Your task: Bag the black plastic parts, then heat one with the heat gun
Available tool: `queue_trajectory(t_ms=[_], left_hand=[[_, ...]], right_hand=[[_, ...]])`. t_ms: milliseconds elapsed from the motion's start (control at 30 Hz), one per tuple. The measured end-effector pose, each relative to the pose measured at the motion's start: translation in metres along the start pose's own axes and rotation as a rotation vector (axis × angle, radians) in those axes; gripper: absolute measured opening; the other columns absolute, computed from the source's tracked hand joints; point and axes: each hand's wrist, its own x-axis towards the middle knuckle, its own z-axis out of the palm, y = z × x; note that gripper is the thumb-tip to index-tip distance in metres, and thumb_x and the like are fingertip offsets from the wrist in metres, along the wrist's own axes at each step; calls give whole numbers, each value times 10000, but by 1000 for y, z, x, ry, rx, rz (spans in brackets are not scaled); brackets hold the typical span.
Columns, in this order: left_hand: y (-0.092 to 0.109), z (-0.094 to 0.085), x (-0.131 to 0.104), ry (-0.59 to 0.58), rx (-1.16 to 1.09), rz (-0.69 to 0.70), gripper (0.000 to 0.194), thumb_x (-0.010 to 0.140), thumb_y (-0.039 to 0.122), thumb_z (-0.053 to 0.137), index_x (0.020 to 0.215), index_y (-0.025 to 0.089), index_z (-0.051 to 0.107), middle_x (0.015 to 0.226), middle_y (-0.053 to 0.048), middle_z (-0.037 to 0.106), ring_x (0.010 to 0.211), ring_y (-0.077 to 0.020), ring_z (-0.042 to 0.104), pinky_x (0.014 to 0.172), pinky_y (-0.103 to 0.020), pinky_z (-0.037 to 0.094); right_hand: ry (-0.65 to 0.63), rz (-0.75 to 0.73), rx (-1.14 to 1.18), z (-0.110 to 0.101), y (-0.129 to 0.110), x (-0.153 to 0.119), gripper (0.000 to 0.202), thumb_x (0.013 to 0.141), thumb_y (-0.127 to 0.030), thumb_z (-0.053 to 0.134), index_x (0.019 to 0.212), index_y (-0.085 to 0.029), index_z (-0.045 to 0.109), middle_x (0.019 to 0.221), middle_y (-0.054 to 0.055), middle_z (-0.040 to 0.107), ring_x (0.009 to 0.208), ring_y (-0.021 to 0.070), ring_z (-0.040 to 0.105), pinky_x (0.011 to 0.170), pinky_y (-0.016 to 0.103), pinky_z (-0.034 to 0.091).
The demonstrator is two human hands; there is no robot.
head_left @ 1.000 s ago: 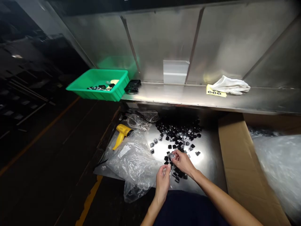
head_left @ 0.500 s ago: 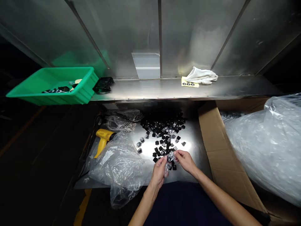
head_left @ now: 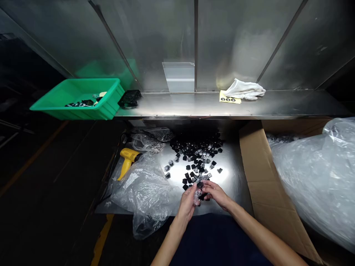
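Small black piece (head_left: pixel 200 184) is between two hands, above surface (head_left: pixel 234 192), just in front of fingertips. Long axis: too small to tell. Left hand (head_left: pixel 186 202) is nearer, gripping crumpled clear film (head_left: pixel 196 198) beside piece. Right hand (head_left: pixel 217 194) has bent fingers at piece; whether they grip, cannot tell. Beyond hands, one pile of black parts (head_left: pixel 194 145), too many for counting. Outward: one yellow heat gun (head_left: pixel 128 158), one carton (head_left: pixel 256 166), one green bin (head_left: pixel 111 109).

The person wears a dark navy garment (head_left: pixel 213 240), and both slender forearms (head_left: pixel 251 232) are bare.
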Motion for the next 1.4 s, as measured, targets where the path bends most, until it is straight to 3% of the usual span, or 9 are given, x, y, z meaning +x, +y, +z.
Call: queue_trajectory(t_ms=[333, 500, 633, 733, 900, 1067, 1200, 1300, 1400], left_hand=[[-12, 10, 11, 89, 25, -16, 464, 572, 443, 875, 819, 115, 660, 696, -17, 628, 575, -84, 550, 448, -179, 354], [-7, 15, 7, 81, 6, -40, 529, 702, 608, 732, 911, 133, 630, 661, -6, 600, 499, -93, 516, 401, -204, 335], [-9, 2, -1, 144, -52, -17, 592, 649, 520, 812, 1065, 164, 587, 695, 12, 595, 504, -90, 515, 394, -186, 302], [-12, -15, -18, 169, 70, -28, 496, 701, 594, 737, 871, 146, 606, 601, 40, 505, 441, -62, 392, 390, -198, 250], [-11, -43, -61, -42, 510, 84, 469, 781, 605, 649, 676, 153, 579, 575, 39, 432, 536, -88, 379, 512, -233, 283], [-16, -66, -82, -48, 534, 86, 402, 750, 520, 720, 666, 159, 564, 585, 43, 455, 569, -102, 389, 561, -251, 293], [-20, -75, -85, 9, 292, 122, 352, 786, 475, 699, 945, 178, 596, 855, -33, 666, 690, -143, 580, 667, -268, 420], [-14, -69, -81, 34, 220, 156, 513, 807, 482, 676, 1215, 202, 539, 1183, -116, 639, 708, -141, 634, 715, -299, 481], [-4, -55, -67, 108, 252, 168, 601, 812, 544, 650, 1284, 197, 513, 1158, -127, 653, 559, -89, 567, 601, -272, 468]], right_hand=[[180, -23, -86, -1, 7, 13, 454, 684, -285, 714, 1096, -156, 575, 684, -31, 640, 593, 118, 578, 547, 226, 451], [56, -145, -228, 5, 0, 4, 366, 738, -269, 655, 1081, -162, 588, 701, -36, 627, 581, 112, 566, 573, 234, 452], [29, -129, -570, 14, -7, 8, 215, 857, -309, 516, 962, -178, 650, 645, -6, 637, 553, 139, 582, 552, 249, 434], [186, -305, -1020, 37, -16, 35, 306, 941, -313, 396, 979, -198, 677, 703, 27, 667, 631, 164, 609, 617, 272, 442], [-117, -462, -1386, 111, -19, 108, 439, 867, -268, 559, 1306, -247, 561, 1154, 79, 663, 952, 221, 652, 827, 306, 471], [-219, -452, -1482, 158, -11, 151, 322, 808, -190, 626, 1129, -176, 658, 1061, 122, 683, 932, 260, 661, 834, 346, 472], [-198, -454, -1459, 144, -11, 146, 170, 881, -169, 534, 991, -162, 664, 974, 101, 686, 857, 213, 655, 790, 309, 470], [-127, -483, -1395, 112, -15, 122, 158, 924, -209, 495, 992, -190, 636, 1026, 67, 663, 861, 176, 633, 785, 282, 462], [-42, -523, -1255, 78, -18, 87, 90, 896, -252, 566, 917, -197, 634, 1004, 45, 644, 888, 167, 613, 802, 268, 456]])
